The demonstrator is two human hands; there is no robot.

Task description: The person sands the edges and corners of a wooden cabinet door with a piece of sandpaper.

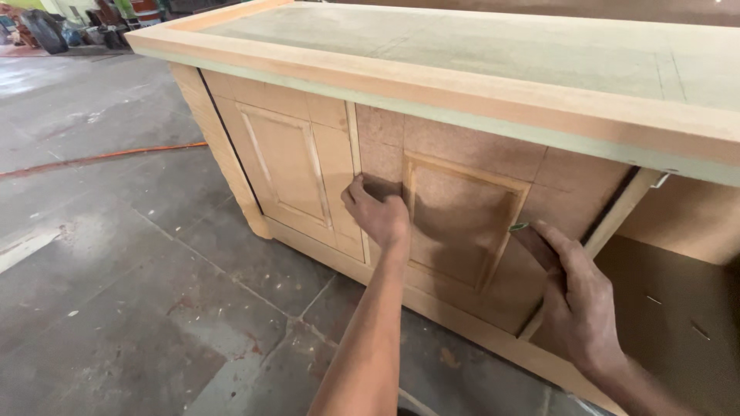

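Two cabinet doors [455,223], two hands [378,216] touching one.

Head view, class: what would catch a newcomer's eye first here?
A big unfinished wooden cabinet fills the frame on a grey concrete floor. The left hand presses on the middle panelled door while the right hand grips its outer edge. An orange cable crosses the floor at left.

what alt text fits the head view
Two bare hands work on an unfinished wooden cabinet: the left hand presses a dark pad against a panelled door, the right hand grips that door's outer edge. An orange cable crosses the concrete floor.
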